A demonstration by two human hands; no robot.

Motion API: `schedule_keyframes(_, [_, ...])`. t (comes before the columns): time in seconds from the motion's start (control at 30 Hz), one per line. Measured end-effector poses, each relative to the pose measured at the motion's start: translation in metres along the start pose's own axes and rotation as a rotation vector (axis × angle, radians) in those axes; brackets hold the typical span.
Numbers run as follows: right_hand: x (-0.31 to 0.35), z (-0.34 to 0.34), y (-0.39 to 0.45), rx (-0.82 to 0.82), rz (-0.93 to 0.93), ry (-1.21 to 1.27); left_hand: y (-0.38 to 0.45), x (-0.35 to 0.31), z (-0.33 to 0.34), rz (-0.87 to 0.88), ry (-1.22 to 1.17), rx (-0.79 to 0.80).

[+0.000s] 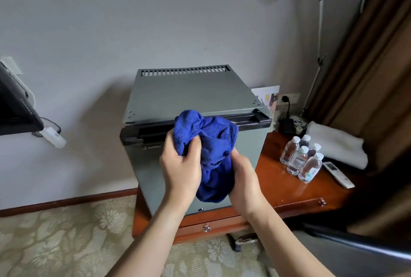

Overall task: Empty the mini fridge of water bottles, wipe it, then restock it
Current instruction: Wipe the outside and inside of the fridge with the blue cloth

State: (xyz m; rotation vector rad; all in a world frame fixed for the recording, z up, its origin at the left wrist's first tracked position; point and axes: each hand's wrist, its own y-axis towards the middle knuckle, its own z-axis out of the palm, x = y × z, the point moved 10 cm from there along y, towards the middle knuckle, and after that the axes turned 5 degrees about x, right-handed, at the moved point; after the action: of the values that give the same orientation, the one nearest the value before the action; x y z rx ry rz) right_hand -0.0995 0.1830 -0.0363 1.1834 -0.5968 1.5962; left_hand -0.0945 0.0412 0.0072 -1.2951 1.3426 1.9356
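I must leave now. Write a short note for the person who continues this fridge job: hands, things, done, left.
Hands: left hand and right hand both grip the bunched blue cloth, held in front of the mini fridge.
Things: five water bottles stand on the wooden table, right of the fridge, beside a folded white towel and a remote. Fridge door looks closed.
Done: bottles appear to be out.
Left: whether the inside is wiped cannot be seen; check, wipe if needed, then restock the bottles.

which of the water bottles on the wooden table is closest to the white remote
The front right bottle, the one nearest the camera. It stands just left of the remote; the other bottles cluster behind it and to its left.
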Motion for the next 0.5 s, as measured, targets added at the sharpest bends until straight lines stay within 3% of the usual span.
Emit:
schedule_keyframes(0.17, [0.027, -0.032, -0.032, -0.100, 0.005, -0.114, -0.057, -0.013, 0.057, -0.090, -0.131, 0.051])
schedule_keyframes(0.3, [0.036, -0.032, -0.042, -0.046, 0.023, -0.167, -0.077, -0.024, 0.043, -0.131, -0.140, 0.039])
schedule_keyframes(0.4, [0.032, -0.008, -0.041, 0.038, 0.042, -0.147, -0.079, -0.049, 0.000, -0.093, 0.063, 0.056])
schedule_keyframes(0.5, [0.020, 0.049, -0.040, 0.222, 0.064, -0.097, -0.095, -0.083, -0.078, -0.027, 0.522, -0.136])
